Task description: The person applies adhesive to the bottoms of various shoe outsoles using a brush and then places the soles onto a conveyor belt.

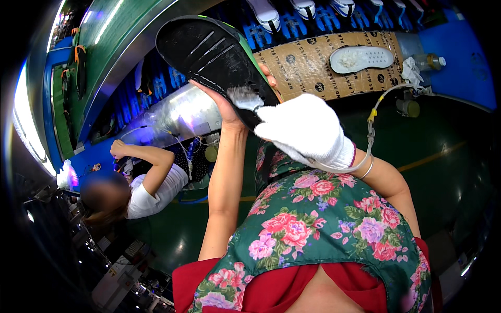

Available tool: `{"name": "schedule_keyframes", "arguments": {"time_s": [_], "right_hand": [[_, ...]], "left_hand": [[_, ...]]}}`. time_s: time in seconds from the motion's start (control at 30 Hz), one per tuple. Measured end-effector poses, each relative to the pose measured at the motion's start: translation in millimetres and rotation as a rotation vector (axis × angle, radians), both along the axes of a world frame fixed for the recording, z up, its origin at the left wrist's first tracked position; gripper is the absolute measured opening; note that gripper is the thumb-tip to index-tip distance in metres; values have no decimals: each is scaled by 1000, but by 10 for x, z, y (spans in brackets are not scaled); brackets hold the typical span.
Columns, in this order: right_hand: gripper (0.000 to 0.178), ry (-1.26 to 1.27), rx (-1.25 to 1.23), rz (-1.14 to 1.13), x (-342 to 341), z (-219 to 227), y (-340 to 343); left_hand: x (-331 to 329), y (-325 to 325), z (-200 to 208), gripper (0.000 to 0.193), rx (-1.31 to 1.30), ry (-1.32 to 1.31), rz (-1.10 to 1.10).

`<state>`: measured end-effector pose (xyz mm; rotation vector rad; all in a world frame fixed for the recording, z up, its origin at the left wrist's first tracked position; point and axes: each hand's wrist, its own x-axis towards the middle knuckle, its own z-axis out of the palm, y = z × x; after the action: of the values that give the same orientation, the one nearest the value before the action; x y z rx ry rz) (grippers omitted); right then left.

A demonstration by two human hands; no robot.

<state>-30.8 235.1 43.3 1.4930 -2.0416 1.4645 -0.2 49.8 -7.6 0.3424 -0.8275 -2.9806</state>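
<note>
My bare left hand (pixel 230 111) holds a black shoe sole (pixel 209 52) with a green edge from beneath, its thumb on the near side and fingertips curled over the far edge. Wet, shiny streaks lie across the sole's surface. My right hand (pixel 308 128), in a white knit glove, is shut on a brush (pixel 244 98) whose pale bristles press on the sole near its narrower end. A clear tube (pixel 371 133) with yellow fittings runs from the gloved hand toward the bench. The glove hides most of the brush handle.
Printed cardboard (pixel 302 68) covers the bench ahead, bearing a white sole-shaped piece (pixel 360 58) with pale residue. Crumpled tissue (pixel 411 70) and a plastic bottle (pixel 430 62) are at right. Shoes (pixel 263 14) stand on blue racks behind. A co-worker (pixel 156 190) is at left beside a metal cylinder (pixel 188 112).
</note>
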Motion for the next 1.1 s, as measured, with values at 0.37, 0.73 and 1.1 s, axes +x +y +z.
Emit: {"name": "schedule_keyframes", "arguments": {"time_s": [0.37,0.73,1.1], "right_hand": [[17,-477,-80,33,-115,98,73],[19,-1000,-207,-80,-130,-96,123],[17,-974,-183,-128,-90,-131,120]], "left_hand": [[-19,53,156,111,-67,-77,97],[-21,138,219,106,70,-149,96],[-36,163,150,106,3,-252,87]]}}
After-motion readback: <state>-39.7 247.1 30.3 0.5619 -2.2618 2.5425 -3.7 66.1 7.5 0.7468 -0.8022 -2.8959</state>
